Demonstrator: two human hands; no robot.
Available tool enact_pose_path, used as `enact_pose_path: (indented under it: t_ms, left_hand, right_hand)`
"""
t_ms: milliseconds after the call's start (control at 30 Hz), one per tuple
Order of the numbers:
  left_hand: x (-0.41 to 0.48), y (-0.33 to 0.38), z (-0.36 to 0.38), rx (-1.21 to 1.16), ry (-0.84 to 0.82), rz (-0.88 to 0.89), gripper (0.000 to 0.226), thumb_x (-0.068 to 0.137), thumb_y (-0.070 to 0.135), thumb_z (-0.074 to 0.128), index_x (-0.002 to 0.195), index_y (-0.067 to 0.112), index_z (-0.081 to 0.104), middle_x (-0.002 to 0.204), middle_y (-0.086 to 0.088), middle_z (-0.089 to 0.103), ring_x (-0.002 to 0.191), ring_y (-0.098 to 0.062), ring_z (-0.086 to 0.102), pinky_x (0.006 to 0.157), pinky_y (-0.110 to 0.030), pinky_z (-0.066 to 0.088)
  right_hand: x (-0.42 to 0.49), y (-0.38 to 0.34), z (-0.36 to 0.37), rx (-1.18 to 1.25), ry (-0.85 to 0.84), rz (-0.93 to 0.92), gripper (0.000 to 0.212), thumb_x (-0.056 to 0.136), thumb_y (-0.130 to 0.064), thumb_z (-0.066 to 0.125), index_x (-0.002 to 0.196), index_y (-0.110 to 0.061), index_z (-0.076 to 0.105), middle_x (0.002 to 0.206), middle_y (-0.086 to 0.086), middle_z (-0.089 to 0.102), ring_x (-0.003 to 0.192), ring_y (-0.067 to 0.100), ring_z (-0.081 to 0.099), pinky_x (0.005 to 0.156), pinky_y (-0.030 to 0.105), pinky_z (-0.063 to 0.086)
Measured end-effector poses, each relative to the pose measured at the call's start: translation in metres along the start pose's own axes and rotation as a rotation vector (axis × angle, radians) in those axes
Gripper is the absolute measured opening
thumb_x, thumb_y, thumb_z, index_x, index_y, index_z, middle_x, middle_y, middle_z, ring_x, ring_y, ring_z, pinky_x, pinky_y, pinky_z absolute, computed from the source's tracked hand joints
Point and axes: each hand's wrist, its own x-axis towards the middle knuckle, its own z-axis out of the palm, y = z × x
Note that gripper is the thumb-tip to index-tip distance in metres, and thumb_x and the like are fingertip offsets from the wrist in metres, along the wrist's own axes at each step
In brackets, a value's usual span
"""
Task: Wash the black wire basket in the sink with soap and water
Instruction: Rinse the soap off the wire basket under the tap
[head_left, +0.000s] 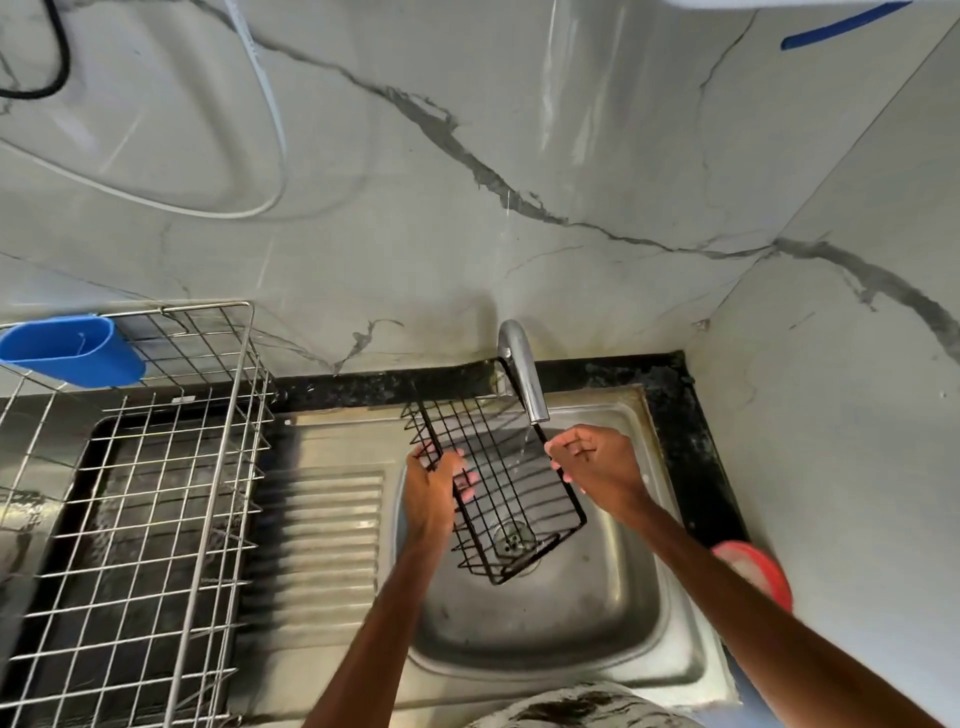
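Steel sink (571, 670) lies nearest us. Over its drain we hold the black wire basket (519, 499) tilted, far end raised. Our left hand (434, 486) wraps its fingers round the left rim; our right hand (597, 462) curls its fingers on the right rim. Beyond, the tap (524, 374) drops a thin stream through the wires.

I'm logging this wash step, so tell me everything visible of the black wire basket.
The black wire basket is a long, narrow tray of thin black wire with low sides, held tilted over the sink, far end under the running tap. The left hand grips its left side; the right hand holds its right rim.
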Motion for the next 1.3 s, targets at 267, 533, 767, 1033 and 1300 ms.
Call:
enact_pose_path:
  t_ms: [267, 533, 767, 1033, 1300]
  left_hand:
    - [-0.018, -0.014, 0.025, 0.101, -0.320, -0.346, 0.025, 0.089, 0.024, 0.049, 0.101, 0.005, 0.061, 0.099, -0.017, 0.078, 0.083, -0.033, 0.076, 0.089, -0.053, 0.059]
    - [-0.012, -0.006, 0.055, 0.112, -0.355, -0.350, 0.020, 0.092, 0.018, 0.043, 0.086, 0.011, 0.060, 0.073, -0.001, 0.064, 0.065, -0.016, 0.060, 0.058, -0.024, 0.053]
    - [-0.003, -0.014, 0.042, 0.167, -0.264, -0.291, 0.026, 0.096, 0.008, 0.032, 0.080, 0.002, 0.051, 0.064, -0.003, 0.064, 0.051, -0.011, 0.059, 0.052, -0.025, 0.050]
    - [0.005, -0.026, 0.035, 0.248, -0.153, -0.119, 0.026, 0.101, 0.019, 0.042, 0.086, 0.010, 0.062, 0.103, -0.027, 0.072, 0.102, -0.048, 0.068, 0.095, -0.061, 0.056]
    - [0.002, -0.025, 0.036, 0.281, -0.067, 0.058, 0.030, 0.087, 0.022, 0.040, 0.075, 0.009, 0.064, 0.071, -0.014, 0.069, 0.068, -0.039, 0.067, 0.060, -0.051, 0.056]
  right_hand:
    - [-0.022, 0.021, 0.033, -0.599, -0.343, 0.030, 0.072, 0.104, -0.041, 0.049, 0.161, -0.015, 0.015, 0.169, 0.003, 0.008, 0.156, 0.022, 0.007, 0.126, 0.039, 0.014]
    - [0.005, 0.034, 0.057, -1.002, -0.233, -0.010, 0.086, 0.093, -0.063, 0.003, 0.152, -0.009, -0.028, 0.156, 0.010, -0.041, 0.147, 0.032, -0.034, 0.118, 0.052, -0.022]
    - [0.028, 0.047, 0.055, -0.952, -0.188, -0.191, 0.076, 0.100, -0.055, 0.008, 0.161, -0.009, 0.005, 0.168, 0.011, -0.012, 0.154, 0.025, -0.017, 0.124, 0.044, -0.007]
    - [0.027, 0.052, 0.067, -1.008, -0.257, -0.327, 0.066, 0.106, -0.046, 0.017, 0.160, -0.019, -0.012, 0.168, 0.006, -0.012, 0.155, 0.029, -0.014, 0.125, 0.056, 0.004]
    - [0.016, 0.048, 0.080, -0.995, -0.198, -0.312, 0.068, 0.105, -0.054, 0.006, 0.160, -0.016, -0.008, 0.169, 0.008, -0.010, 0.154, 0.023, -0.015, 0.126, 0.053, 0.002]
